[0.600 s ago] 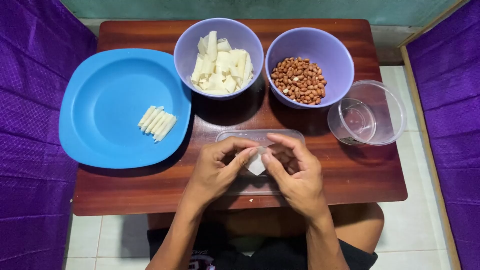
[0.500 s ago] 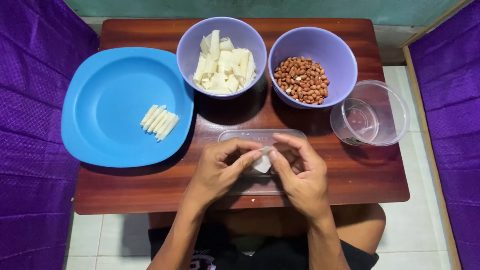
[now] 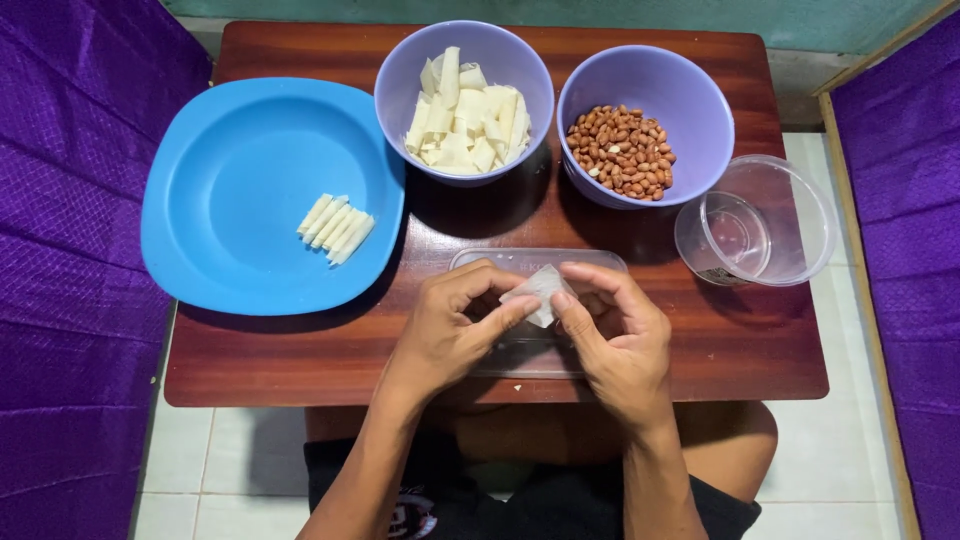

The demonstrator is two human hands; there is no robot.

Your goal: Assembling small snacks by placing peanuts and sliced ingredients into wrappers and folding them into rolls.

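Observation:
Both hands meet over a clear flat plastic lid (image 3: 590, 260) at the table's near edge. My left hand (image 3: 450, 330) and my right hand (image 3: 615, 335) pinch a small pale square wrapper (image 3: 540, 292) between their fingertips, one hand on each side. The wrapper is partly folded; I cannot tell whether anything lies inside it. On the blue plate (image 3: 240, 170) at the left lie several thin rolled white sticks (image 3: 336, 228) side by side.
A lilac bowl (image 3: 400, 70) of pale cut wrappers (image 3: 465, 125) and a lilac bowl (image 3: 690, 95) of peanuts (image 3: 620, 150) stand at the back. A clear plastic tub (image 3: 790, 210) stands at the right. Purple cloth (image 3: 70, 230) flanks the small wooden table (image 3: 300, 355).
The fingers have worked the wrapper between them, and it now shows more fully above the thumbs. The hands have stayed over the clear lid.

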